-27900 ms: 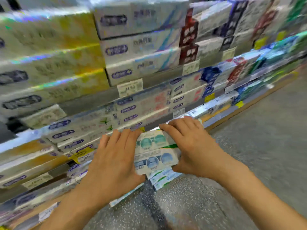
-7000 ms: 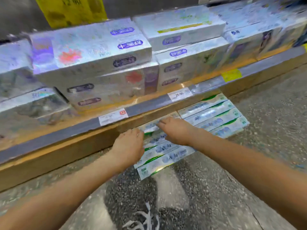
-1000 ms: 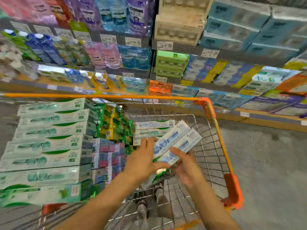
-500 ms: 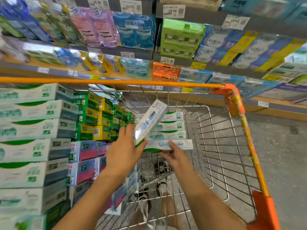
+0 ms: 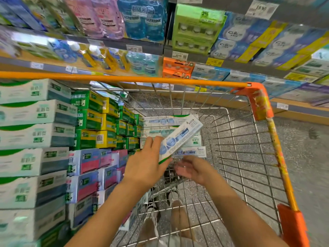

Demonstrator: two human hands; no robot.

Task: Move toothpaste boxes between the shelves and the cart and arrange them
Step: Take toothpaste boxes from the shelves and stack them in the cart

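Two blue LISTERINE bottles shelved above cart, tags 49.90 and 19.90.

1. Shop, supermarket oral-care aisle.
2. Long shelves stacked in tiers, packed with mouthwash bottles marked Listerine, plus boxed goods in rows.
3. Printed price tags clipped along the shelf edges; a larger price card hangs higher up.
4. Wire shopping cart with an orange rim, loaded with stacked toothpaste boxes in bulk.
5. Speckled hard floor beside the cart, as in a retail aisle.
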